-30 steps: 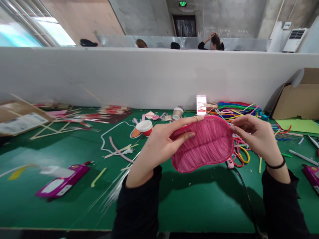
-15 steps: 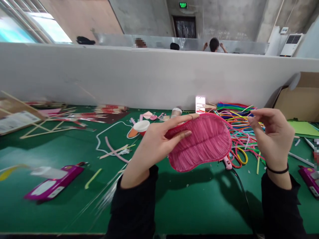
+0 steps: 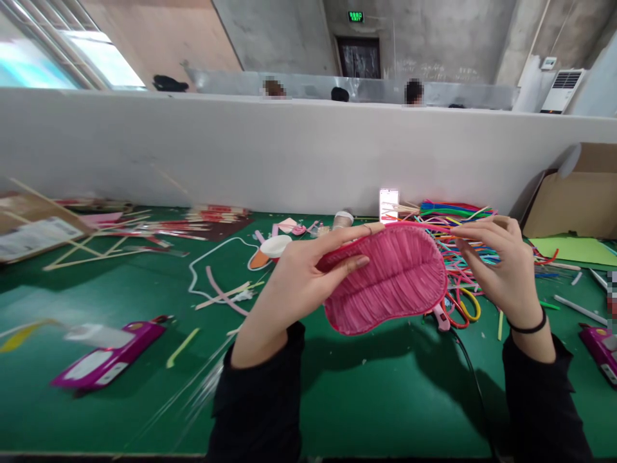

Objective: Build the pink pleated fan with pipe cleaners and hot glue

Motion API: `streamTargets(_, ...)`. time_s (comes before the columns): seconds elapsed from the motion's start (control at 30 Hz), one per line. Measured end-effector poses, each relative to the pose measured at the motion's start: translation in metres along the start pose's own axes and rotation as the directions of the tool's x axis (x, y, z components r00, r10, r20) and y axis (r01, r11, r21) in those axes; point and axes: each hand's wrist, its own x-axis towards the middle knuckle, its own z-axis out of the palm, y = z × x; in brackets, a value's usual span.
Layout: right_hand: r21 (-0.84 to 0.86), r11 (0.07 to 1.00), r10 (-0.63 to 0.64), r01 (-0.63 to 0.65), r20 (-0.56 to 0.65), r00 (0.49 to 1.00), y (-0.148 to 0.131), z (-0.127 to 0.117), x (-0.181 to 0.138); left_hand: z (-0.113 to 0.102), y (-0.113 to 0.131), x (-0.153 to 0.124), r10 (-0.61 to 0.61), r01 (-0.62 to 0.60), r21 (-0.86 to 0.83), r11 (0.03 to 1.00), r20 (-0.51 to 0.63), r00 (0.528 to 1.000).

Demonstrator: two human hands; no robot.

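Observation:
My left hand (image 3: 299, 276) is closed on the left end of a pink ribbed leaf-shaped piece (image 3: 390, 280) and holds it up above the green table (image 3: 376, 392). Its thumb lies across the front and its forefinger runs along the top edge. My right hand (image 3: 499, 263) is at the piece's upper right edge, fingers pinched on a thin pink strand (image 3: 424, 226) that runs along the top rim. Both arms wear black sleeves, and a black band circles my right wrist.
A heap of coloured pipe cleaners (image 3: 457, 215) lies behind the piece, with a pink glue gun (image 3: 439, 315) and its black cord below it. Paper cups (image 3: 277, 244), a lit phone (image 3: 388, 204), magenta packs (image 3: 108, 357), a cardboard box (image 3: 573, 199) and wooden sticks (image 3: 96, 247) surround the spot. A white partition (image 3: 241, 154) closes the back; people sit beyond it.
My right hand let go of the piece's right edge, swung out to the right, then came back to the upper right rim. My left hand kept its hold throughout.

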Motion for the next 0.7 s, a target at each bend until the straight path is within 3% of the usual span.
streamTargets(0.7,0.084,0.996,0.037,-0.042,0.066,0.997,-0.0069,-0.0055,-0.0028,-0.0015,-0.0011,-0.0036,0.034,-0.033,0.008,0.999,-0.076,0.997)
